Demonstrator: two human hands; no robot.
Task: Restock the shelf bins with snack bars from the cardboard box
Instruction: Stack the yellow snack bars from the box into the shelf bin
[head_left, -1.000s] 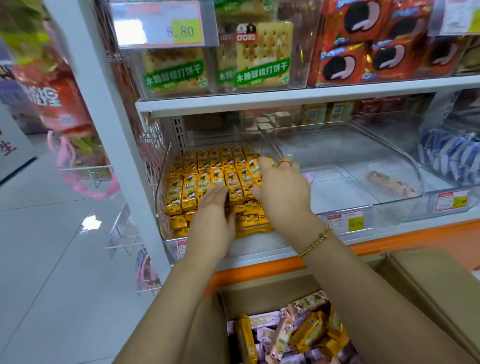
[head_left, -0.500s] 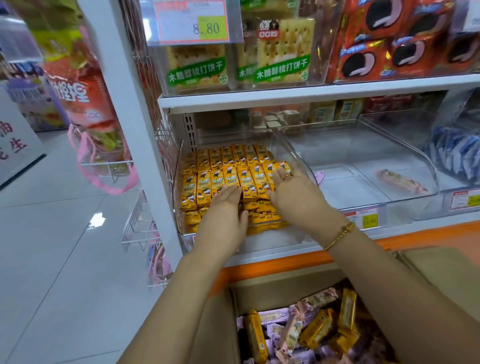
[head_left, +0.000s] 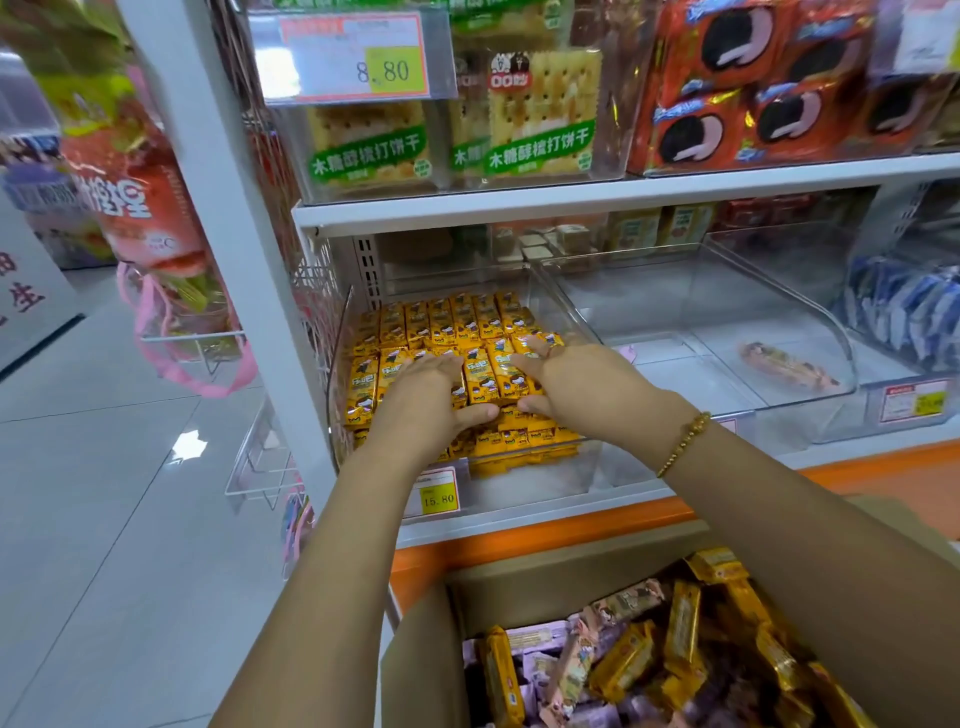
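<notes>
The snack bars (head_left: 457, 332) are small flat rectangles in glossy yellow wrappers with a dark cartoon print. They are packed side by side in tidy rows that fill a clear hard-plastic bin (head_left: 563, 312) at the left end of the white shelf (head_left: 571, 512). More rows are stacked beneath, their crimped ends showing at the front.

Both hands lie palm down on the near rows. The left hand (head_left: 423, 400) has its fingers stretched flat over the wrappers and its thumb against the near ends of the bars. The right hand (head_left: 587, 387) is spread the same way, fingers fanned, thumb at the near edge; neither has lifted a bar. A beaded gold bracelet (head_left: 683, 441) circles the right wrist.

Below, a brown cardboard box (head_left: 545, 582) holds a loose jumble of yellow and pale purple wrapped bars (head_left: 623, 660). The next bin (head_left: 779, 291), curved and see-through, holds one single bar (head_left: 784, 364).
</notes>
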